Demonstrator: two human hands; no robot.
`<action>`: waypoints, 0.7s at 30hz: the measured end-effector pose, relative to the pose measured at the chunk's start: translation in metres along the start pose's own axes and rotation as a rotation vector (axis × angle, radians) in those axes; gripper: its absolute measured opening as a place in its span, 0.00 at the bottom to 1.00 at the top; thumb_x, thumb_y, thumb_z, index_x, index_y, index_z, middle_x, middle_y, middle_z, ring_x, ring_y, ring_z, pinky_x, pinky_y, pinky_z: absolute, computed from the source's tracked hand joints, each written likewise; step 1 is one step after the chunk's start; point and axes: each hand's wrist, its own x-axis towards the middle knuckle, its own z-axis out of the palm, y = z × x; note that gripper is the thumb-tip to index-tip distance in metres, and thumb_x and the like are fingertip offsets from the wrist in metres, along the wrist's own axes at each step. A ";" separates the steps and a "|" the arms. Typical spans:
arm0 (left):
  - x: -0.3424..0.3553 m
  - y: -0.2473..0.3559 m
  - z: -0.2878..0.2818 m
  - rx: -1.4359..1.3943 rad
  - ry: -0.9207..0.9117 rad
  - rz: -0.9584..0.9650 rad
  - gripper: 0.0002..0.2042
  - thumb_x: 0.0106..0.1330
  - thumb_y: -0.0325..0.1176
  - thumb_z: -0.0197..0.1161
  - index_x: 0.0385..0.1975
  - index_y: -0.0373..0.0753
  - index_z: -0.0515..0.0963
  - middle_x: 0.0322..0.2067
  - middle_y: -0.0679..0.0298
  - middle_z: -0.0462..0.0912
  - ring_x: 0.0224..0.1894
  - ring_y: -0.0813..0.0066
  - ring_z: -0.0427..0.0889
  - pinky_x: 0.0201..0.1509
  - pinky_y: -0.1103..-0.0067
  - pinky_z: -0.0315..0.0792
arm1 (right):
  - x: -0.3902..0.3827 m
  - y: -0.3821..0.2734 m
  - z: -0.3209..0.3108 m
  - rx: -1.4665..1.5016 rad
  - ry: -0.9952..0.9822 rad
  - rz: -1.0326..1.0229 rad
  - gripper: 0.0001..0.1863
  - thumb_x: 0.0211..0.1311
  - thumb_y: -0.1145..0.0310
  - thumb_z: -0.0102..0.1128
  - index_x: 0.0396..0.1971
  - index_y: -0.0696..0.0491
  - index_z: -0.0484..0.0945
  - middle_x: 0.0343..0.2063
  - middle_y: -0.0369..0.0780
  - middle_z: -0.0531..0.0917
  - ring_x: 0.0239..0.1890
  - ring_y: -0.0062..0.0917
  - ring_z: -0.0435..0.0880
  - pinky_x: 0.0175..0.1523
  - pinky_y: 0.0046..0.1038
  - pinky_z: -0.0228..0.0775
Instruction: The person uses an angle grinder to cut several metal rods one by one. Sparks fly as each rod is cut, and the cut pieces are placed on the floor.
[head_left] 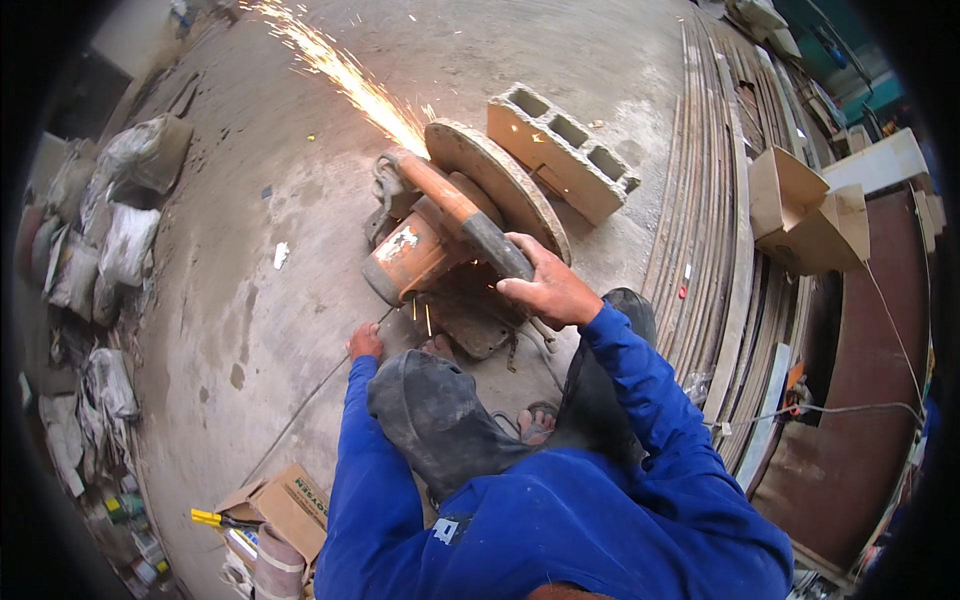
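right hand (548, 288) gripping chop saw handle (497, 247), left hand (365, 342) seemingly pinning rod (385, 317)

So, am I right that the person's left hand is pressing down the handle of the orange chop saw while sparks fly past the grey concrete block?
Not quite: the head view shows the right hand on the handle of the orange chop saw. The left hand is low on the floor, at a thin metal rod. Sparks do fly up to the left of the grey concrete block.

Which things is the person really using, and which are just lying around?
In use:
- orange chop saw with round cutting disc, gripped by the right hand
- thin metal rod, held by the left hand

Lying about:
- grey hollow concrete block
- brown cardboard boxes
- stuffed grey sacks
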 end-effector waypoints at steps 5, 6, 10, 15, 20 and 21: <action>0.000 -0.003 -0.001 -0.015 0.007 0.021 0.16 0.71 0.46 0.49 0.44 0.45 0.80 0.47 0.55 0.82 0.54 0.52 0.76 0.56 0.52 0.65 | 0.001 0.006 0.001 -0.027 0.017 -0.040 0.40 0.55 0.57 0.64 0.64 0.60 0.60 0.50 0.56 0.77 0.54 0.43 0.78 0.60 0.36 0.67; -0.001 -0.002 0.000 -0.023 0.037 0.047 0.15 0.71 0.45 0.49 0.44 0.45 0.79 0.46 0.55 0.82 0.54 0.52 0.77 0.55 0.52 0.65 | 0.001 0.007 0.001 -0.026 0.013 -0.049 0.40 0.55 0.57 0.64 0.64 0.60 0.60 0.50 0.56 0.77 0.54 0.43 0.78 0.60 0.36 0.67; -0.001 -0.002 -0.001 -0.022 0.050 0.087 0.15 0.71 0.45 0.48 0.41 0.44 0.79 0.44 0.53 0.82 0.51 0.49 0.77 0.53 0.53 0.66 | 0.000 0.010 0.001 0.002 -0.006 -0.025 0.39 0.55 0.56 0.63 0.64 0.59 0.61 0.51 0.54 0.76 0.55 0.41 0.77 0.60 0.35 0.66; 0.003 -0.005 -0.002 0.001 0.036 0.080 0.16 0.72 0.44 0.47 0.40 0.43 0.79 0.43 0.52 0.82 0.49 0.47 0.78 0.51 0.55 0.68 | -0.001 0.007 0.000 0.025 -0.028 -0.001 0.39 0.56 0.56 0.62 0.64 0.59 0.61 0.52 0.54 0.76 0.56 0.42 0.76 0.61 0.35 0.65; -0.001 -0.003 0.000 0.007 0.051 0.068 0.16 0.73 0.43 0.46 0.40 0.41 0.79 0.41 0.51 0.82 0.47 0.46 0.78 0.50 0.55 0.68 | -0.002 0.007 -0.001 0.020 -0.014 -0.034 0.39 0.56 0.57 0.62 0.64 0.60 0.61 0.52 0.54 0.76 0.56 0.41 0.76 0.61 0.35 0.65; -0.002 -0.003 0.000 -0.013 0.075 0.096 0.16 0.73 0.43 0.46 0.40 0.41 0.79 0.41 0.51 0.82 0.47 0.46 0.78 0.50 0.55 0.68 | -0.002 0.007 0.000 0.024 -0.016 -0.034 0.39 0.55 0.57 0.63 0.64 0.60 0.61 0.52 0.53 0.76 0.56 0.41 0.76 0.61 0.35 0.65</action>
